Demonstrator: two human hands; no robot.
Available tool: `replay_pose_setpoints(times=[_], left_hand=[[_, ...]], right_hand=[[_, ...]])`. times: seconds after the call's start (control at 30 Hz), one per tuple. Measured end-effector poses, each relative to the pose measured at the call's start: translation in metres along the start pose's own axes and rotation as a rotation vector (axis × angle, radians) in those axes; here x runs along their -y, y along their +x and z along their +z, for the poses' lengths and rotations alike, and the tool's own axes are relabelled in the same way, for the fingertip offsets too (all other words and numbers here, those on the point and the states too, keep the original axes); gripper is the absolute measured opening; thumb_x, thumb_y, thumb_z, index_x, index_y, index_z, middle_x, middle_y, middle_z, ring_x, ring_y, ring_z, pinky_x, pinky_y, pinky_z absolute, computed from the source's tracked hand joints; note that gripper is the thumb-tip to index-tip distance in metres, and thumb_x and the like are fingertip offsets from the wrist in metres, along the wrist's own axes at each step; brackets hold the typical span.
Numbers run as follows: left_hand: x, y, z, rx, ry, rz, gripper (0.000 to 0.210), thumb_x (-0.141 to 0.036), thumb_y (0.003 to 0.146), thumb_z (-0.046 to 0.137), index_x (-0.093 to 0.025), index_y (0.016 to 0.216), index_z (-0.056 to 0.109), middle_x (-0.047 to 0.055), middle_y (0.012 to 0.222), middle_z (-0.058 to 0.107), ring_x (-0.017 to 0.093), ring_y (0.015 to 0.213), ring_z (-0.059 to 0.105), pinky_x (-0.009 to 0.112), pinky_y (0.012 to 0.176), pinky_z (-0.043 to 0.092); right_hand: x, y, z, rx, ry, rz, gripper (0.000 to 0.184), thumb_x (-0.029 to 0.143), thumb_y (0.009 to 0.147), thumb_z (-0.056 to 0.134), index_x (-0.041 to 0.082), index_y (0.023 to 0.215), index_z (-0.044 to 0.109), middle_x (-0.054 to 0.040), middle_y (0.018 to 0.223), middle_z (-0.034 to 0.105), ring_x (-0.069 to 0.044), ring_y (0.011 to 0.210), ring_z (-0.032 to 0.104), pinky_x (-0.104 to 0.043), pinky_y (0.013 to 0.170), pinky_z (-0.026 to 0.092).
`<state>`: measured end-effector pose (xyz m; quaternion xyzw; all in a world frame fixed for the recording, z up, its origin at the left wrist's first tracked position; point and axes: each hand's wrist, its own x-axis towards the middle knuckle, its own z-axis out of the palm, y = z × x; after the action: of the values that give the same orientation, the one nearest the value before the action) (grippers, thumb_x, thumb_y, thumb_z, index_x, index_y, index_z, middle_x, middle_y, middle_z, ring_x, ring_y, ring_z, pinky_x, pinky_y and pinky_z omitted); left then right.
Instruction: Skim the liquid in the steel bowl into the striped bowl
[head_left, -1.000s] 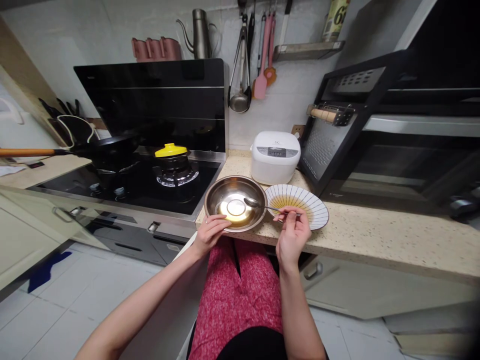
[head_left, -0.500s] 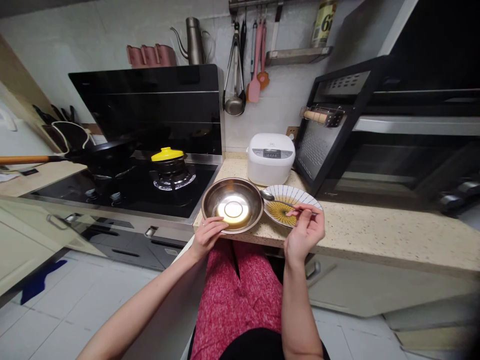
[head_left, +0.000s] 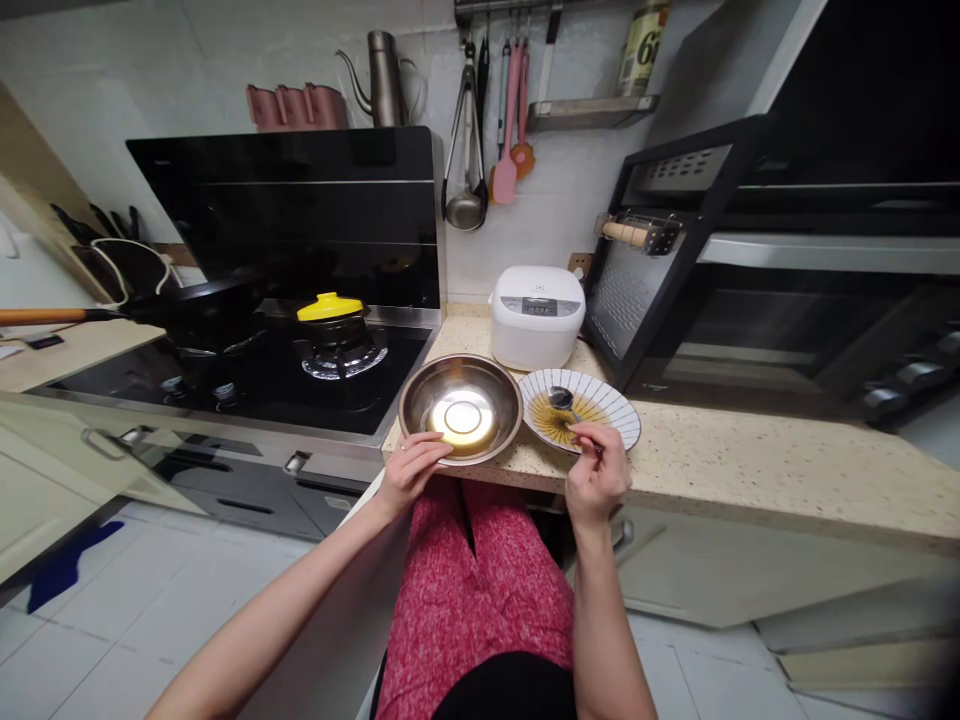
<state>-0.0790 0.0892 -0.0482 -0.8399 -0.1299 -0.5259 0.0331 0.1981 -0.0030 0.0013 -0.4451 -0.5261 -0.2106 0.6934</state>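
A shiny steel bowl [head_left: 415, 398] with some yellowish liquid inside stands at the counter's front edge. My left hand [head_left: 411, 470] grips its near rim, fingers over the inside and thumb hidden. To the right is a striped plate [head_left: 622, 425] that holds a yellow-brown liquid. My right hand [head_left: 600, 475] is closed round the handle of a metal spoon [head_left: 560, 398], whose bowl is over the middle of the plate. Whether the spoon touches the liquid I cannot tell.
Behind the plate stands a white rice cooker [head_left: 537, 325]. On the left, the black stove [head_left: 375, 400] bears a small pot with a yellow lid [head_left: 330, 307] and a wok [head_left: 210, 310]. A black oven [head_left: 810, 330] is at the right.
The spoon has moved left-to-right from beside the steel bowl's rim to over the plate, as my right hand turned and shifted slightly down. My left hand stays on the bowl.
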Motion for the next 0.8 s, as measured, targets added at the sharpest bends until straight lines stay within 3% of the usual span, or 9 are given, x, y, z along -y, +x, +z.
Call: replay_pose_setpoints(times=[0.17, 0.27, 0.43, 0.5, 0.63, 0.8], left_hand=[[0.0, 0.0, 0.0, -0.003, -0.001, -0.007, 0.027, -0.017, 0.103, 0.056, -0.02, 0.127, 0.069, 0.009, 0.104, 0.079, 0.023, 0.11, 0.072, 0.038, 0.091, 0.058], [0.0, 0.0, 0.0, -0.003, -0.004, -0.003, 0.027, -0.017, 0.103, 0.057, -0.02, 0.127, 0.069, 0.009, 0.104, 0.079, 0.023, 0.109, 0.072, 0.038, 0.09, 0.058], [-0.002, 0.002, -0.001, -0.001, -0.017, -0.008, 0.027, -0.016, 0.103, 0.057, -0.02, 0.127, 0.07, 0.009, 0.105, 0.079, 0.023, 0.111, 0.072, 0.038, 0.092, 0.059], [-0.002, 0.002, -0.001, 0.0, -0.027, -0.017, 0.026, -0.017, 0.103, 0.057, -0.019, 0.126, 0.07, 0.009, 0.104, 0.079, 0.023, 0.112, 0.071, 0.038, 0.092, 0.059], [-0.003, 0.004, 0.0, -0.007, -0.057, -0.021, 0.026, -0.02, 0.104, 0.057, -0.019, 0.126, 0.07, 0.01, 0.104, 0.079, 0.024, 0.113, 0.071, 0.039, 0.093, 0.059], [-0.002, 0.004, 0.001, -0.02, -0.058, 0.0, 0.027, -0.02, 0.104, 0.057, -0.018, 0.127, 0.07, 0.01, 0.104, 0.078, 0.024, 0.112, 0.071, 0.04, 0.092, 0.061]], right_hand=[[-0.006, 0.003, -0.004, 0.151, -0.023, -0.172, 0.02, 0.017, 0.099, 0.05, 0.025, 0.098, 0.067, -0.0034, 0.086, 0.072, -0.02, 0.08, 0.067, -0.038, 0.075, 0.053], [-0.004, 0.001, -0.003, 0.135, -0.018, -0.172, 0.018, 0.018, 0.1, 0.051, 0.025, 0.097, 0.067, -0.0034, 0.086, 0.071, -0.019, 0.079, 0.067, -0.037, 0.074, 0.052], [0.017, -0.004, 0.005, -0.153, 0.116, 0.069, 0.017, 0.028, 0.103, 0.05, 0.022, 0.096, 0.064, -0.0031, 0.084, 0.066, -0.017, 0.075, 0.063, -0.032, 0.067, 0.052], [0.028, -0.005, 0.01, -0.208, 0.23, 0.188, 0.017, 0.031, 0.103, 0.052, 0.021, 0.093, 0.062, -0.0017, 0.084, 0.064, -0.015, 0.069, 0.061, -0.03, 0.064, 0.051], [0.044, -0.01, 0.019, -0.064, 0.4, 0.375, 0.018, 0.033, 0.102, 0.055, 0.021, 0.09, 0.061, -0.0007, 0.084, 0.064, -0.012, 0.065, 0.06, -0.028, 0.063, 0.05], [0.047, -0.024, 0.032, 0.119, 0.482, 0.475, 0.021, 0.035, 0.102, 0.056, 0.021, 0.09, 0.064, -0.0007, 0.085, 0.065, -0.011, 0.065, 0.06, -0.026, 0.063, 0.051]])
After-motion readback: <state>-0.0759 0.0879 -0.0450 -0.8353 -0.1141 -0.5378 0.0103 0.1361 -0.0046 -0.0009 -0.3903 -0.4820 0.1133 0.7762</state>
